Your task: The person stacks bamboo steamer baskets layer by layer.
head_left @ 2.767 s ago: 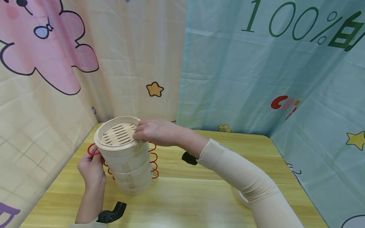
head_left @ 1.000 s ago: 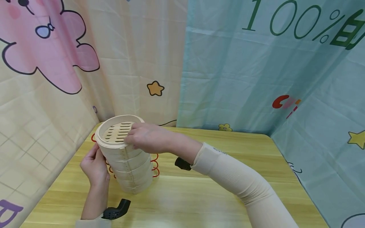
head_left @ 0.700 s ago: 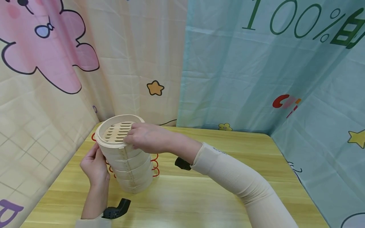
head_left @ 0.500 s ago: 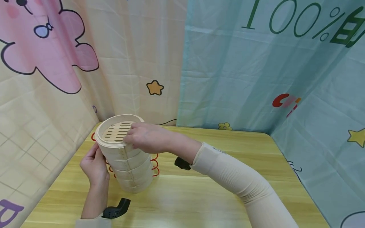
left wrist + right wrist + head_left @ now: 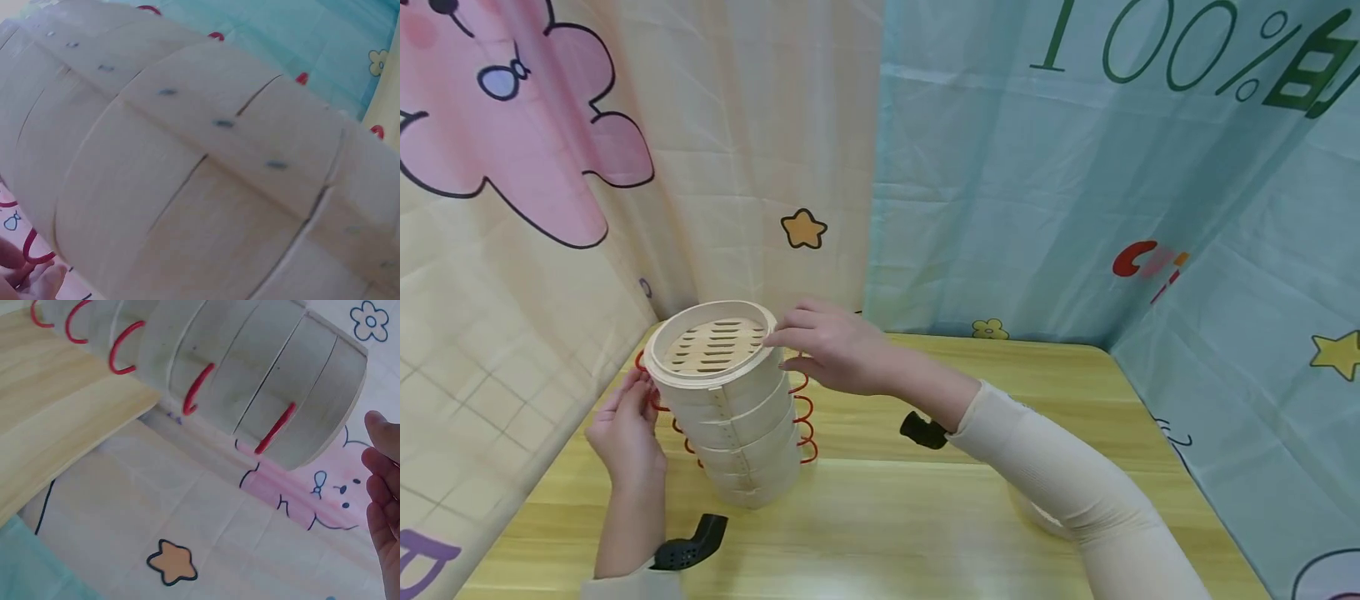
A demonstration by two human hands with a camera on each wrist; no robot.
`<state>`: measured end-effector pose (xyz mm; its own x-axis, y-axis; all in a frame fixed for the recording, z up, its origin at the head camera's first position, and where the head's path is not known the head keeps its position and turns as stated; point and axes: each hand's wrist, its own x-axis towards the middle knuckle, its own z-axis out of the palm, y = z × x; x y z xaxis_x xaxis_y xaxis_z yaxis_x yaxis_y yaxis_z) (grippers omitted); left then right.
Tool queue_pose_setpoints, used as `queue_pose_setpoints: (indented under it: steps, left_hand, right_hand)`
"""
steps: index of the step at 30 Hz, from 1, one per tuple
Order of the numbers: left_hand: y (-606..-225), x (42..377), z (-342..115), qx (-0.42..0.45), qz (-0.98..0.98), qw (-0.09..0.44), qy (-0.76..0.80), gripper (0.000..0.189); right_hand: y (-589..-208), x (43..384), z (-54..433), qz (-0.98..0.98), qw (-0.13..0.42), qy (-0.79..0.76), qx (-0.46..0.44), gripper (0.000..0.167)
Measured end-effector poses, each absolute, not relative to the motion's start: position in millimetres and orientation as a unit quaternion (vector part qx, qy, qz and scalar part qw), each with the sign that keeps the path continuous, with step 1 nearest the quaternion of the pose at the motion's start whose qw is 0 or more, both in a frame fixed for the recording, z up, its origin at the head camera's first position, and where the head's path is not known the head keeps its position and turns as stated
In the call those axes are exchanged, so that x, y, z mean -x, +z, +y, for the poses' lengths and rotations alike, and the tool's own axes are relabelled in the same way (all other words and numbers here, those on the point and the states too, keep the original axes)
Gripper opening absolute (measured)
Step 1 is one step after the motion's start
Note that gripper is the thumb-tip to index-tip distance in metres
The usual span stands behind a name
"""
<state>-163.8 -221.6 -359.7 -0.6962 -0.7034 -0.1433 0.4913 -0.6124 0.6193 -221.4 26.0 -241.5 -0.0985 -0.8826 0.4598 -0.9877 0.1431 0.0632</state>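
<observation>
A tall stack of pale bamboo steamer baskets (image 5: 730, 433) stands at the left of the table, its top tier showing a slotted base inside a raised rim. Red loop handles (image 5: 806, 408) run down both sides. By the upper left side my left hand (image 5: 628, 429) has its fingers close to a red loop (image 5: 37, 247); whether they touch it is hard to tell. My right hand (image 5: 842, 346) is at the top right rim, fingers relaxed and holding nothing. In the right wrist view a gap shows between the fingers (image 5: 380, 487) and the top basket.
A pale round object (image 5: 1048, 521) lies partly hidden under the right sleeve (image 5: 1075, 483). Printed curtains (image 5: 985, 183) close off the back and sides of the wooden table (image 5: 880, 533). Black wrist-camera mounts (image 5: 692, 546) stick out from both wrists.
My right hand has let go of the top basket's rim and moved right. My left hand has shifted slightly left and up. The stack stays in place, its top tier seated on it.
</observation>
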Motion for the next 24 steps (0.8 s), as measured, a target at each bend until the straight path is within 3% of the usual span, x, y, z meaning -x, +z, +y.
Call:
queue_pose_setpoints:
  steps: [3, 6, 15, 20, 24]
  left_hand:
    - [-352, 166, -233, -0.188, -0.234, 0.342, -0.891, 0.018]
    - [-343, 165, -243, -0.179, -0.227, 0.352, -0.890, 0.021]
    - [-326, 155, -256, -0.187, -0.263, 0.354, -0.878, 0.025]
    - [-322, 151, -262, -0.180, -0.257, 0.352, -0.882, 0.023]
    - [-318, 150, -267, -0.181, -0.261, 0.355, -0.879, 0.026]
  right_hand:
    - [-253, 227, 55, -0.724, 0.224, 0.200, -0.622, 0.023]
    - [-271, 233, 87, -0.743, 0.211, 0.231, -0.591, 0.021]
    - [-337, 235, 217, -0.888, 0.079, 0.164, -0.421, 0.014]
    - [-364, 222, 278, -0.937, 0.043, 0.128, -0.323, 0.012]
    - [-383, 208, 297, -0.945, 0.031, 0.127, -0.299, 0.011]
